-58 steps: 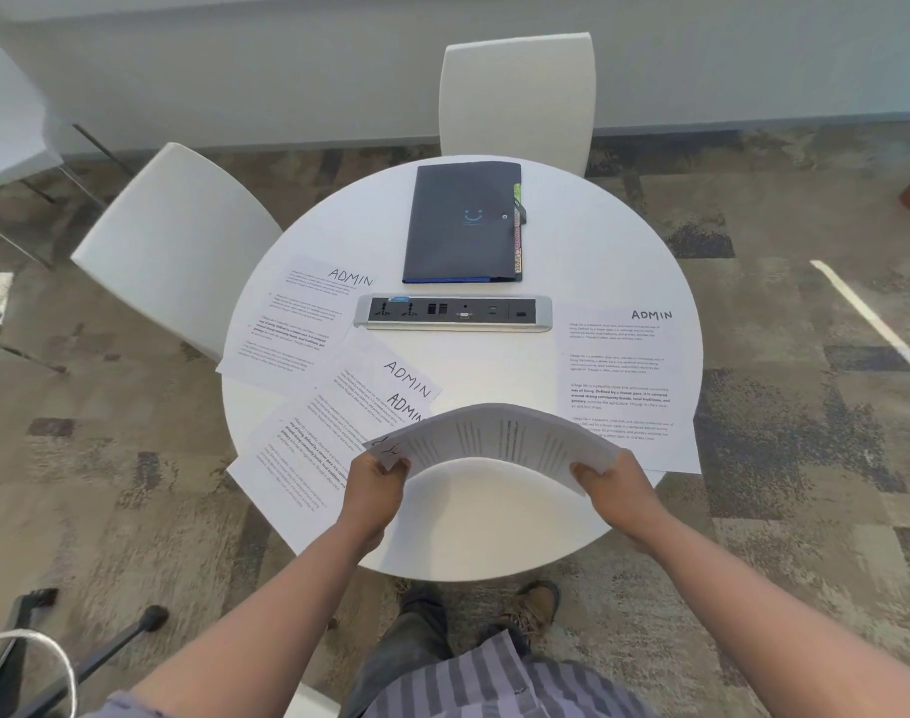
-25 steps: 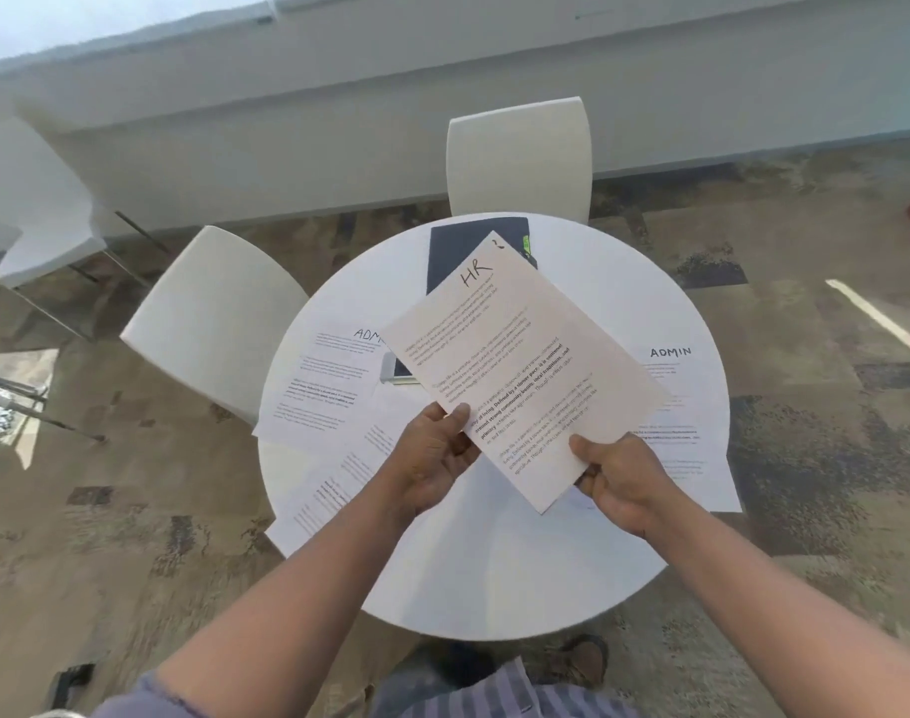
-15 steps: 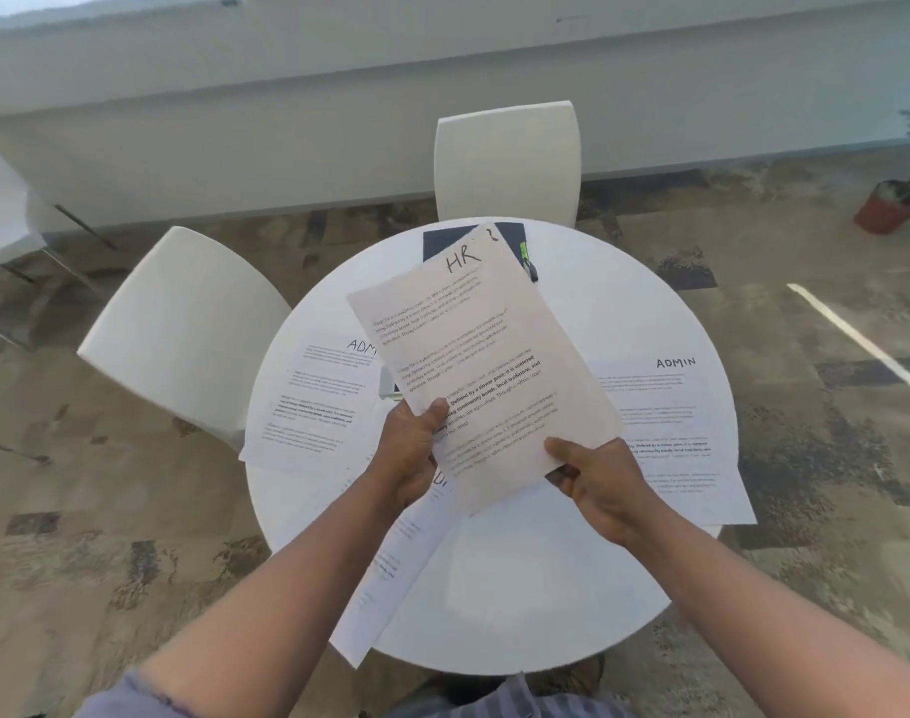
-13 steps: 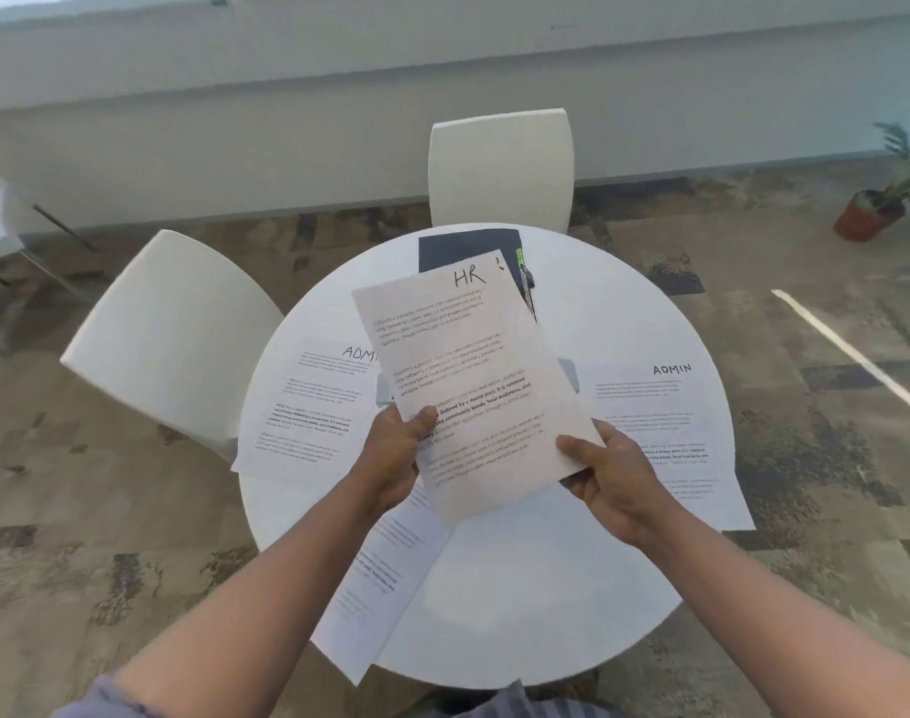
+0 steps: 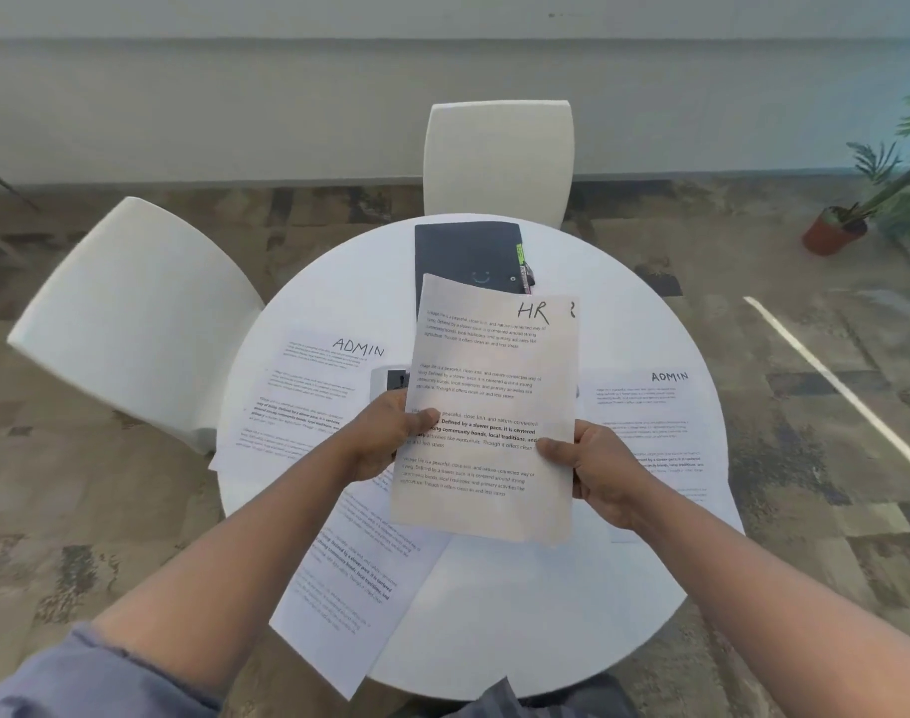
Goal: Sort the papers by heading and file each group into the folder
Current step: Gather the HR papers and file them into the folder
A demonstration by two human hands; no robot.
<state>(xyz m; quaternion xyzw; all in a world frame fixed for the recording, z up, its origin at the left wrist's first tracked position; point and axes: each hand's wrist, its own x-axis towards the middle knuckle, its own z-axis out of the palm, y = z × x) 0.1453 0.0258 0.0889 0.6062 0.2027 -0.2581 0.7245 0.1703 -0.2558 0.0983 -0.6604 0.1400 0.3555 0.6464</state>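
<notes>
Far left: white chair beside the round white bench. On the bench's left part, a sheet headed ADMIN, lying flat. Nearer the front edge, more sheets overlapped and jutting past the rim; headings hidden under the left forearm. Left hand gripping the left edge of a raised stack headed HR, thumb on top, fingers curled behind. Behind the stack's top edge, dark folder lying closed at the bench's far side, coloured tabs along its right edge. Beyond it, second white chair. Just left of the stack, a corner of a grey box, possibly a power-socket unit, too covered to tell. Right hand gripping the stack's right edge likewise. Right part of the bench: another ADMIN page, flat. Far right on the floor, potted plant.
</notes>
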